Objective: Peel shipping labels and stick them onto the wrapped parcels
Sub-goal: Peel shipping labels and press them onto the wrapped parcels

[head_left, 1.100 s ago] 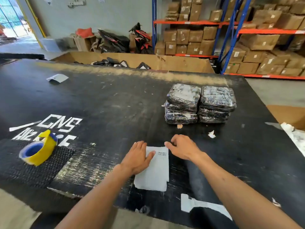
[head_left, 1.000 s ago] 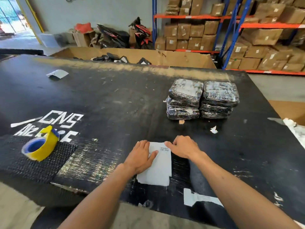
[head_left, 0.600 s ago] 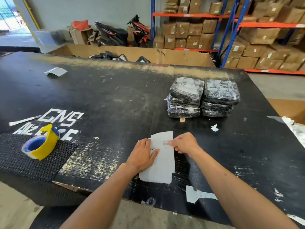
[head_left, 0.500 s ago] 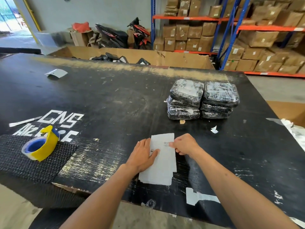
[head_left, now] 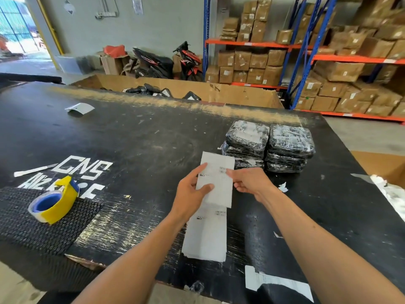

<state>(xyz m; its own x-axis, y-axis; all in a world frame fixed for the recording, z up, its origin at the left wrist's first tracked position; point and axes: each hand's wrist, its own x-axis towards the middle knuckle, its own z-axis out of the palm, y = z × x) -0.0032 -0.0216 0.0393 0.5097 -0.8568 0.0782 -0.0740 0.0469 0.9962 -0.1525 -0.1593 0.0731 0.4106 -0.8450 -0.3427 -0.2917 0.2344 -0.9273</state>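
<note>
A white shipping label [head_left: 217,178] is lifted off the black table [head_left: 131,139], held between both hands. My left hand [head_left: 190,194] grips its left edge, thumb on the front. My right hand [head_left: 249,183] pinches its right edge near the printed barcode. Below it a second white label sheet [head_left: 206,235] lies flat near the table's front edge. Two stacks of black parcels wrapped in clear film [head_left: 268,145] stand side by side just beyond my hands, to the right.
A yellow and blue tape roll [head_left: 53,201] sits on a dark textured mat [head_left: 32,220] at the left. Paper scraps [head_left: 80,109] lie far left and at the right edge [head_left: 392,191]. A cardboard bin [head_left: 219,93] with black parcels stands behind the table; shelving with boxes [head_left: 317,62] beyond.
Both hands have raised the top label off the sheet on the table, lifting it up and away from me; the lower sheet stays flat.
</note>
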